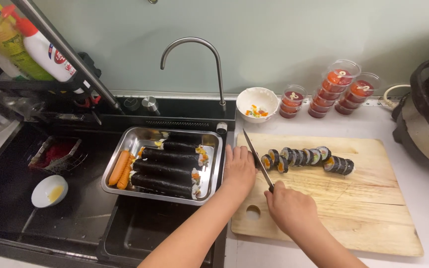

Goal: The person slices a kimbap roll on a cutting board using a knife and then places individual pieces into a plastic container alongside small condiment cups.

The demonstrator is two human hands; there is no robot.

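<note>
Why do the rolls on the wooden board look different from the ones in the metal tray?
The rolls on the board are cut into small round slices in a row, so their colourful fillings show. The rolls in the tray are whole, long dark logs lying side by side, with filling peeking only from the ends. Both have the same dark seaweed wrap.

Four uncut rolls (167, 168), two carrot sticks (120, 168).
</note>
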